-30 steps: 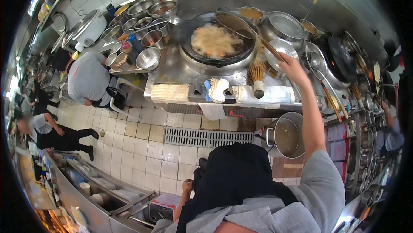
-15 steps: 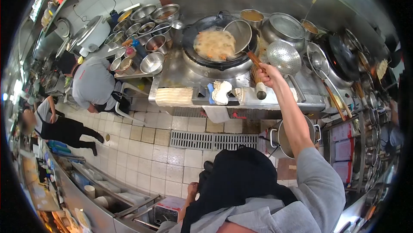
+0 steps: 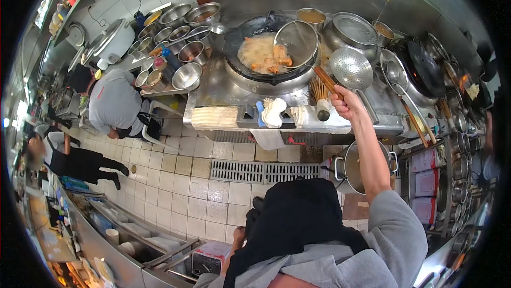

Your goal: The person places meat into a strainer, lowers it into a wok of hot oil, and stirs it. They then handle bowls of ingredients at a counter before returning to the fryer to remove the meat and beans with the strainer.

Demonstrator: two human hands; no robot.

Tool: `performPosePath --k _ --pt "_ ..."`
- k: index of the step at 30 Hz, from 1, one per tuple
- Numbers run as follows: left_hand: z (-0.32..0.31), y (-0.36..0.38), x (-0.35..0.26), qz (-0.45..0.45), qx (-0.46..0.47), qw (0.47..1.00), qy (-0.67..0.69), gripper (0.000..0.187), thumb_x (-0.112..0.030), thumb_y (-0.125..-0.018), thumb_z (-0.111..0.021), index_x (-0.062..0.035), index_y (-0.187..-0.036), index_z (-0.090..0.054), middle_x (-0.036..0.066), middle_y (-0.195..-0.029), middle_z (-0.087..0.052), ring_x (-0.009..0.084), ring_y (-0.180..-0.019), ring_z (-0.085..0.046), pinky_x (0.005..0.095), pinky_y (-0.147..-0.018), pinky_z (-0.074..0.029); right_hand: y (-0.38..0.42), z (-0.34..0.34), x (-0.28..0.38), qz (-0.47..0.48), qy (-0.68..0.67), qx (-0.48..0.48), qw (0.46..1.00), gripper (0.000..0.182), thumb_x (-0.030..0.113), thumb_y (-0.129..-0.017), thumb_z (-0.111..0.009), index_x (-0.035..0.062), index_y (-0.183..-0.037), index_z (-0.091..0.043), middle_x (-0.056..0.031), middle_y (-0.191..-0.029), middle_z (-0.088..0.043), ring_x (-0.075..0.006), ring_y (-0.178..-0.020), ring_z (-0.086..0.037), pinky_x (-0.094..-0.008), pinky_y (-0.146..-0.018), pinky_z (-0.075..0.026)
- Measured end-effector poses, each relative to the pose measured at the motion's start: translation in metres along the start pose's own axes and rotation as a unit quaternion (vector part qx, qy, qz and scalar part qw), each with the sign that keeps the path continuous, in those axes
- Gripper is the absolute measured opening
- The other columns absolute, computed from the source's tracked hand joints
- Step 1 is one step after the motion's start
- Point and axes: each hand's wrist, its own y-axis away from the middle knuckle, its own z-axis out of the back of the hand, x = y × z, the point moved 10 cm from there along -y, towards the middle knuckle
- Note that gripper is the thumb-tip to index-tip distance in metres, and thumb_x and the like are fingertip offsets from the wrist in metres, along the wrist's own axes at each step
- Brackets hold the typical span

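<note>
The wooden handle of a wire-mesh strainer (image 3: 298, 38) is in my right hand (image 3: 347, 103), fingers wrapped round it. The strainer is tilted over the right side of a black wok (image 3: 237, 54). Browned food pieces (image 3: 280, 54) lie at the strainer's lower left edge, and others sit in bubbling, foamy oil (image 3: 254, 49). Low beside my dark apron hangs my left hand (image 3: 239, 234); its fingers are too small and partly hidden to make out.
A perforated ladle (image 3: 351, 69) and a bamboo brush (image 3: 321, 96) lie right of the wok. Metal bowls (image 3: 186, 77) crowd the left. A large pot (image 3: 354, 168) stands below the counter. Two people (image 3: 114, 102) (image 3: 80, 163) are at the left.
My right hand has moved slightly right and down. The strainer has shifted right, and browned pieces now show at its edge. The foam patch looks smaller.
</note>
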Motion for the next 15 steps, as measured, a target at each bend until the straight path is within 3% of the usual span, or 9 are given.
performPosePath --k 1,4,7,10,13,15 --pt "0.011 0.009 -0.018 0.019 -0.008 0.999 0.028 0.033 -0.029 -0.078 -0.06 -0.0004 -0.094 -0.067 0.017 -0.084 -0.067 0.0268 -0.075 -0.065 0.034 -0.067 -0.05 0.001 0.0 0.001 0.006 0.005 -0.007 1.0 0.008 0.019 -0.094 -0.043 0.0121 -0.092 -0.039 -0.0005 -0.064 -0.042 -0.0026 -0.04 -0.027 -0.0168 -0.029 -0.015" --pt "0.011 -0.009 -0.019 -0.04 -0.002 0.999 0.03 0.029 -0.024 -0.078 -0.058 -0.0012 -0.093 -0.068 0.016 -0.081 -0.067 0.0252 -0.069 -0.065 0.0338 -0.062 -0.05 0.003 -0.001 0.006 0.029 0.011 -0.028 0.999 0.007 0.018 -0.093 -0.045 0.0125 -0.096 -0.04 -0.0003 -0.064 -0.042 -0.0032 -0.04 -0.027 -0.0171 -0.03 -0.016" --pt "0.012 -0.019 -0.014 -0.005 -0.016 0.996 0.09 0.026 -0.021 -0.078 -0.057 -0.0016 -0.092 -0.068 0.015 -0.079 -0.067 0.0245 -0.068 -0.064 0.0334 -0.061 -0.05 0.004 -0.009 0.017 0.076 0.048 -0.056 0.994 0.006 0.016 -0.092 -0.046 0.012 -0.095 -0.043 -0.0001 -0.064 -0.042 -0.0038 -0.041 -0.027 -0.0185 -0.031 -0.016" --pt "0.015 -0.022 -0.021 -0.002 -0.022 0.999 0.049 0.026 -0.02 -0.078 -0.056 -0.0015 -0.091 -0.068 0.015 -0.079 -0.067 0.0241 -0.068 -0.064 0.0335 -0.061 -0.05 0.0 -0.017 0.032 0.136 0.123 -0.088 0.979 0.007 0.015 -0.092 -0.047 0.0105 -0.097 -0.046 0.0005 -0.064 -0.041 -0.0042 -0.041 -0.028 -0.0201 -0.032 -0.017" --pt "0.021 -0.011 -0.043 -0.047 -0.009 0.998 0.029 0.026 -0.02 -0.078 -0.055 -0.0018 -0.091 -0.068 0.015 -0.078 -0.067 0.024 -0.069 -0.064 0.0335 -0.062 -0.05 -0.011 -0.025 0.044 0.186 0.219 -0.09 0.953 0.024 0.014 -0.091 -0.047 0.0117 -0.115 -0.048 0.001 -0.062 -0.042 -0.004 -0.038 -0.027 -0.0197 -0.032 -0.017" --pt "0.022 -0.001 -0.058 -0.032 0.028 0.999 0.004 0.026 -0.02 -0.079 -0.055 -0.0019 -0.092 -0.068 0.015 -0.078 -0.067 0.0238 -0.07 -0.064 0.0332 -0.062 -0.05 -0.012 -0.026 0.047 0.185 0.244 -0.104 0.946 0.025 0.014 -0.091 -0.048 0.0116 -0.115 -0.049 0.0017 -0.061 -0.04 -0.0045 -0.038 -0.027 -0.0209 -0.032 -0.017"
